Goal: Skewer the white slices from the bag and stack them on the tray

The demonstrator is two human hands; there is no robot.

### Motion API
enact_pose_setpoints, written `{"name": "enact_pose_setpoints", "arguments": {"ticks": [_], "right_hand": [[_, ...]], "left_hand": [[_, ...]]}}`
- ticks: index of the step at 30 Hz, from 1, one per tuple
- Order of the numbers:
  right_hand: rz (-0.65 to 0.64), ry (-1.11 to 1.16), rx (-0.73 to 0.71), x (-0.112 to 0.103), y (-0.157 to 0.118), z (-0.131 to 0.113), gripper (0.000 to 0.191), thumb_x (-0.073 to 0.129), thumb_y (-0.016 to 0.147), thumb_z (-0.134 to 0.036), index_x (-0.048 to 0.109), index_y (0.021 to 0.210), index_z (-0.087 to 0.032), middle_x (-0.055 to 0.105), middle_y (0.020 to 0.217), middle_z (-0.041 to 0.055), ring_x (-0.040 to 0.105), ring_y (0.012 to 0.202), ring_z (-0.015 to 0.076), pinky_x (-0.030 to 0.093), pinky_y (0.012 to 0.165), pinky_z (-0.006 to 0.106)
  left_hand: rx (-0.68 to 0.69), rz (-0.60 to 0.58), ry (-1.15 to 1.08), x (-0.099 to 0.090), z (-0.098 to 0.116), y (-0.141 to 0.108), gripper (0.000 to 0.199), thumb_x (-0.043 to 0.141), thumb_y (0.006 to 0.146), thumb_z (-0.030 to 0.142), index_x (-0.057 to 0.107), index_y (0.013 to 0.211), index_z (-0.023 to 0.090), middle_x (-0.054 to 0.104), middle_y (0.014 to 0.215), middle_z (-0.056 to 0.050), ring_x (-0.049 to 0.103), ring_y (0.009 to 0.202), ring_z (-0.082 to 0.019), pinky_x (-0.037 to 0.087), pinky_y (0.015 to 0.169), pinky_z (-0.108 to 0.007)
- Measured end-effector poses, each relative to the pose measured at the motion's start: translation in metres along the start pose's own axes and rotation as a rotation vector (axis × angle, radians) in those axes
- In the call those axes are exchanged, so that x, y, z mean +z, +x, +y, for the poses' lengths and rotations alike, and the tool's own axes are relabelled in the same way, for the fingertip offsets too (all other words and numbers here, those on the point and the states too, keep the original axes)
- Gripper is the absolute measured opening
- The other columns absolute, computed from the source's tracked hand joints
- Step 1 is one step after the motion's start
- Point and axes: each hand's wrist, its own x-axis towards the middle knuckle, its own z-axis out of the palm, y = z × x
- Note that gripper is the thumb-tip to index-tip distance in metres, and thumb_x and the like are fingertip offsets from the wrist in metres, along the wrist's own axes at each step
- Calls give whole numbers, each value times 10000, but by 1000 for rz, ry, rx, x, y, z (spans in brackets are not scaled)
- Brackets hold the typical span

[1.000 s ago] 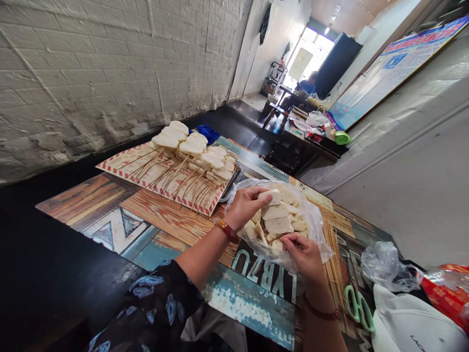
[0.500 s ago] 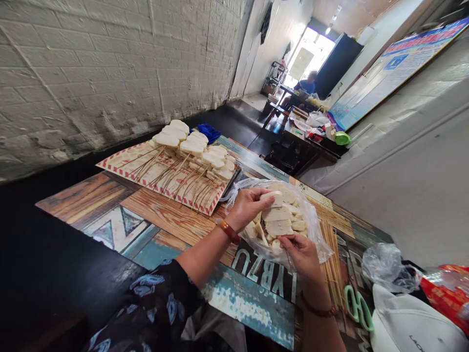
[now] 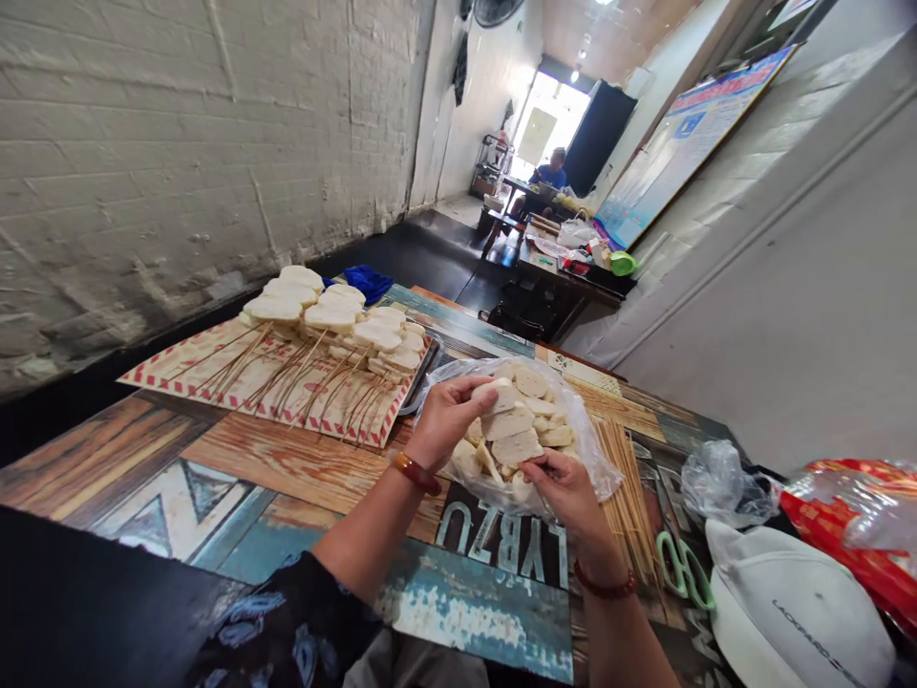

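My left hand (image 3: 451,416) pinches the top one of several pale, bread-like slices (image 3: 517,447) lined up in a row. At the lower end of this row, the fingers of my right hand (image 3: 565,485) are closed on what looks like a thin skewer, mostly hidden by the hand. Beneath both hands lies a clear plastic bag (image 3: 598,449), spread open and full of loose slices of the same kind. To the left, finished skewers of slices (image 3: 336,311) are piled on a red-and-white printed paper (image 3: 186,368), their sticks pointing towards me.
Right of the bag are bare bamboo skewers (image 3: 627,478), green-handled scissors (image 3: 684,569), a crumpled plastic bag (image 3: 723,483), a white cap (image 3: 795,602) and red packaging (image 3: 838,526). A blue cloth (image 3: 369,282) lies at the table's far edge. Farther back, a person (image 3: 550,172) sits at another table.
My view has swung to the right, so everything appears farther left. Both hands keep their hold on the row of slices with little visible change.
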Motion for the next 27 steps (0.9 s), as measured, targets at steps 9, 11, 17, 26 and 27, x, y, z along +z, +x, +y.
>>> {"name": "enact_pose_setpoints", "arguments": {"ticks": [9, 11, 17, 26, 27], "right_hand": [[12, 12, -6, 1, 1, -6, 282, 650, 844, -420, 704, 683, -195, 692, 683, 30, 595, 658, 176, 447, 609, 263], [19, 25, -20, 2, 2, -6, 276, 656, 842, -397, 701, 661, -194, 687, 665, 29, 595, 647, 175, 439, 602, 263], [19, 66, -33, 4, 1, -5, 231, 672, 829, -353, 723, 666, -197, 713, 675, 19, 620, 645, 177, 442, 606, 263], [43, 198, 64, 3, -1, -2, 329, 721, 779, -473, 694, 625, -184, 721, 671, 47, 620, 641, 178, 468, 600, 269], [44, 229, 78, 3, 0, -2, 346, 727, 771, -492, 690, 623, -181, 720, 674, 48, 618, 640, 174, 469, 601, 268]], "left_hand": [[-25, 6, 0, 6, 3, -2, 274, 830, 678, 370, 803, 870, 177, 754, 883, -67, 641, 781, -186, 484, 732, -296], [-24, 2, 8, 6, 2, -2, 282, 831, 678, 374, 803, 880, 179, 754, 885, -66, 644, 790, -187, 485, 742, -298], [-44, 16, -4, 7, -3, -1, 291, 852, 651, 379, 799, 856, 179, 748, 872, -57, 642, 774, -169, 486, 744, -288], [-119, -34, -159, 6, -2, 0, 455, 866, 640, 393, 749, 1027, 184, 741, 928, -41, 652, 772, -133, 505, 698, -233], [-141, -37, -212, 6, -1, 1, 492, 855, 656, 413, 727, 1079, 195, 741, 955, -39, 659, 781, -131, 517, 705, -236]]}}
